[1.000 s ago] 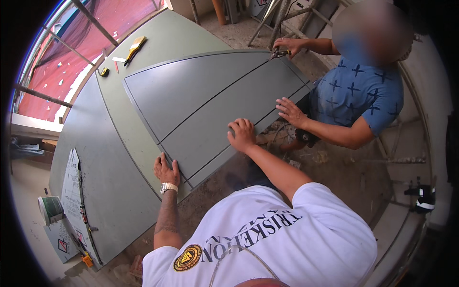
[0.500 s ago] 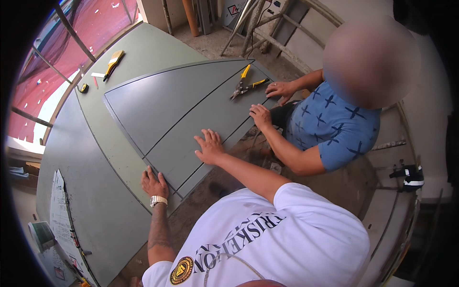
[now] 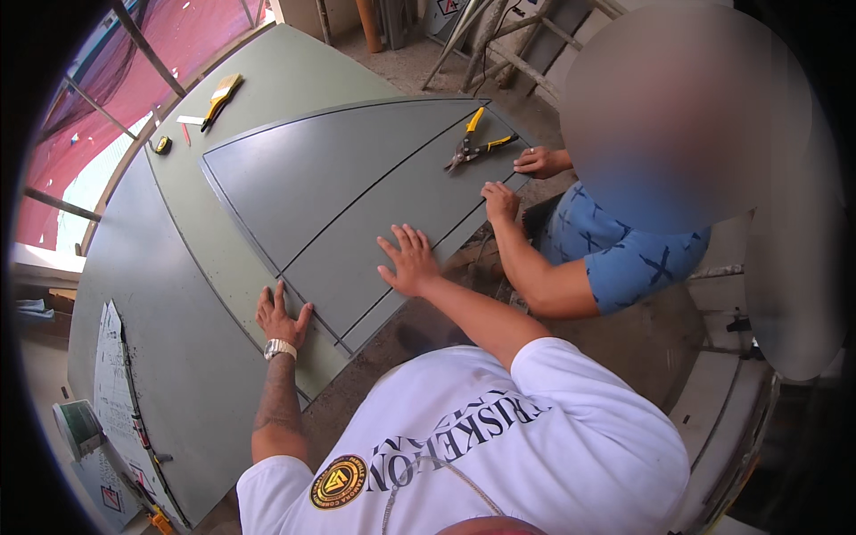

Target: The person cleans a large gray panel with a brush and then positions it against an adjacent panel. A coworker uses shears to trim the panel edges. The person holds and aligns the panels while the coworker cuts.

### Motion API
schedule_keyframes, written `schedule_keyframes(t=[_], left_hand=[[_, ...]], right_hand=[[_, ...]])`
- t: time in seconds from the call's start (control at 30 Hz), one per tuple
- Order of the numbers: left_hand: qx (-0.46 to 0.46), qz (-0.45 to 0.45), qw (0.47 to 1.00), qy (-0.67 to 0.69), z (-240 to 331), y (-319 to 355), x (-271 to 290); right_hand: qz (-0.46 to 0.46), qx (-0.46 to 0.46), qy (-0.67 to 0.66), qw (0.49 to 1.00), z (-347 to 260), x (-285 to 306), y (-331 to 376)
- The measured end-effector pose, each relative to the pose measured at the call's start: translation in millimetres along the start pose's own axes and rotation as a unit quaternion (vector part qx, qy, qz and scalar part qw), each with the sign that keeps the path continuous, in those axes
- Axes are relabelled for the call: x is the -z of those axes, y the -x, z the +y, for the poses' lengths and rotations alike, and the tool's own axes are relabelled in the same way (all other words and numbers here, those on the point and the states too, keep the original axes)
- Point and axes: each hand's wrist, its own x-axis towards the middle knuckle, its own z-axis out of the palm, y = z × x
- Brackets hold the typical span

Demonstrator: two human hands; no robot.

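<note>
A grey sheet panel (image 3: 357, 169) with dark grooves and narrow bordered edges lies on the green tabletop (image 3: 294, 67). My right hand (image 3: 410, 260) rests flat on the panel near its front edge, fingers spread. By the panel's left corner my left hand (image 3: 283, 319), with a watch at the wrist, lies with fingers apart, partly on the tabletop beside the border. Neither hand grips anything. Yellow-handled tin snips (image 3: 474, 144) lie on the panel's far right part, jaws toward me. A co-worker's hands (image 3: 522, 183) hold the panel's right edge.
A paint brush (image 3: 223, 100), a tape measure (image 3: 163, 145) and a red pencil (image 3: 186, 134) lie at the far left. Another grey sheet (image 3: 169, 357) covers the near left. A co-worker in a blue shirt (image 3: 624, 259) stands at right. Metal scaffold frames (image 3: 513, 53) stand behind.
My left hand has shifted away from the panel's edge strip, its fingers spreading wider. The panel and snips look slightly shifted right in view. The co-worker leans closer.
</note>
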Motion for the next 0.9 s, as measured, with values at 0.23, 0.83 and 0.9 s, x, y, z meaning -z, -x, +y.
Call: schedule_keyframes(t=[0.23, 0.83, 0.9], left_hand=[[0.002, 0.005, 1.0, 0.009, -7, 7, 2], [-0.162, -0.103, 0.981, 0.038, 77, 94, 10], [-0.182, -0.093, 0.979, 0.027, 65, 95, 12]], right_hand=[[-0.142, 0.189, -0.033, 0.971, -8, 25, 31], [-0.011, 0.296, 0.118, 0.948, 6, 0, 52], [-0.012, 0.294, 0.122, 0.948, 6, 1, 50]])
